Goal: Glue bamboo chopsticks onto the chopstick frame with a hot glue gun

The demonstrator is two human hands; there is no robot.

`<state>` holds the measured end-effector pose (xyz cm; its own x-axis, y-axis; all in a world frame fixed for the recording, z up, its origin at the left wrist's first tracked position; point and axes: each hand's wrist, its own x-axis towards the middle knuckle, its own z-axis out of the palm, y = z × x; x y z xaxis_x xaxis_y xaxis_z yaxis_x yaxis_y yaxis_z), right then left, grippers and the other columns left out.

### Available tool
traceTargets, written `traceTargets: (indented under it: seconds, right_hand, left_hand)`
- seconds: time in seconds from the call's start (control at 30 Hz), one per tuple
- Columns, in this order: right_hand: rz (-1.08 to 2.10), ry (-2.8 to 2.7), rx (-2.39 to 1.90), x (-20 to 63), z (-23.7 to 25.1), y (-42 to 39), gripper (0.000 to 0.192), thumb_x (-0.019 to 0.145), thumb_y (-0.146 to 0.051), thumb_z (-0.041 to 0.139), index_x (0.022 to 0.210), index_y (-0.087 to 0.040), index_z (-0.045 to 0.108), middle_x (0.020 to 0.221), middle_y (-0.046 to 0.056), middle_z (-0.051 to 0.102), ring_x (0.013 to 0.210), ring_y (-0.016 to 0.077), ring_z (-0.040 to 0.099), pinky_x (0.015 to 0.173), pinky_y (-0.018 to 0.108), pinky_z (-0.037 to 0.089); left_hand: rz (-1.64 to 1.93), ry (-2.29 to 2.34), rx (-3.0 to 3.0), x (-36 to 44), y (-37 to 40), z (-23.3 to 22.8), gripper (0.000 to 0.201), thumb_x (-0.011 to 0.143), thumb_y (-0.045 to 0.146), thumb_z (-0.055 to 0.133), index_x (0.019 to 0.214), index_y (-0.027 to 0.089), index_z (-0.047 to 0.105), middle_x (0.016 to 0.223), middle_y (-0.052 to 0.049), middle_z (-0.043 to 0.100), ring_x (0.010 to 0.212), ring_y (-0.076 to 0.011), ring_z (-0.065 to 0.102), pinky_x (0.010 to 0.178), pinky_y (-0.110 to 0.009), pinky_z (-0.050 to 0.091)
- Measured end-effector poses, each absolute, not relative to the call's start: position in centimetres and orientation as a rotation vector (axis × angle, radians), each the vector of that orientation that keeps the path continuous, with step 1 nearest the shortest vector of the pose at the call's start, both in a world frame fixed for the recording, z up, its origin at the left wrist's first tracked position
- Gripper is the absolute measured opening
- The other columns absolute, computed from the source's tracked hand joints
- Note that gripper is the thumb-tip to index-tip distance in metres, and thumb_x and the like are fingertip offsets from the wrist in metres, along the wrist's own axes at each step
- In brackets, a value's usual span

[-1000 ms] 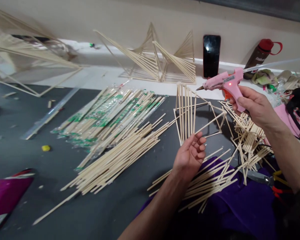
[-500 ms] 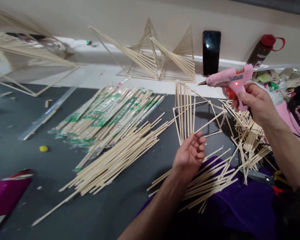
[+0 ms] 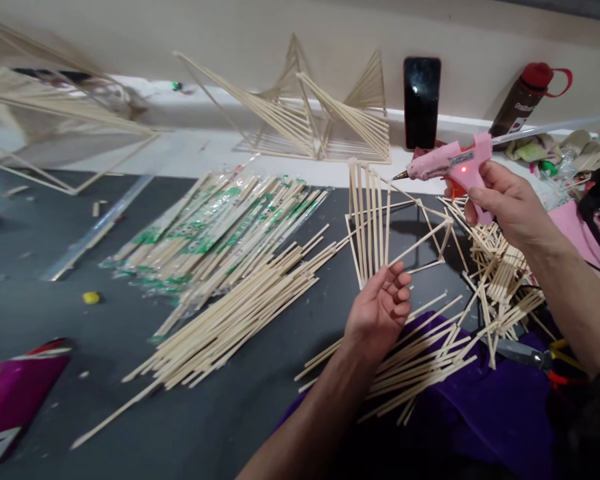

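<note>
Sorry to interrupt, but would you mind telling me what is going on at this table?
A person is working on a stick frame made of thin wooden sticks. The left hand holds the frame upright by its lower edge, while the right hand grips a pink glue gun, its nozzle pointing at the frame's upper part. Loose sticks and wrapped packs lie on the dark table.
</note>
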<state>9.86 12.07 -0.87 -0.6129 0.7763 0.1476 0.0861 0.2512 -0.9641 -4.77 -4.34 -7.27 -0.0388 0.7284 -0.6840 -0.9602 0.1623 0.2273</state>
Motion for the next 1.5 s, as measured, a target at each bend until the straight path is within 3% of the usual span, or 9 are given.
traceTargets:
  seconds: [0.73, 1.5]
  right_hand:
    - [1.286, -1.985, -0.698, 8.5, -2.7, 13.4, 0.022, 0.087, -0.042, 0.060, 0.095, -0.022, 0.058, 0.082, -0.001, 0.054, 0.054, 0.0072, 0.048, 0.049, 0.022, 0.044]
    - [1.280, -2.023, -0.700, 8.4, -3.2, 13.6, 0.029, 0.085, -0.049, 0.060, 0.096, -0.023, 0.055, 0.082, -0.001, 0.058, 0.055, 0.0096, 0.049, 0.052, 0.026, 0.043]
  left_hand:
    - [1.397, 0.769, -0.364, -4.9, -4.5, -7.2, 0.036, 0.100, 0.023, 0.036, 0.082, 0.009, 0.064, 0.062, -0.004, 0.062, 0.043, -0.0060, 0.052, 0.034, -0.012, 0.036]
    - [1.406, 0.781, -0.368, -4.8, -4.4, -7.2, 0.037, 0.100, 0.023, 0.036, 0.082, 0.009, 0.064, 0.062, -0.004, 0.062, 0.043, -0.0066, 0.052, 0.034, -0.013, 0.036]
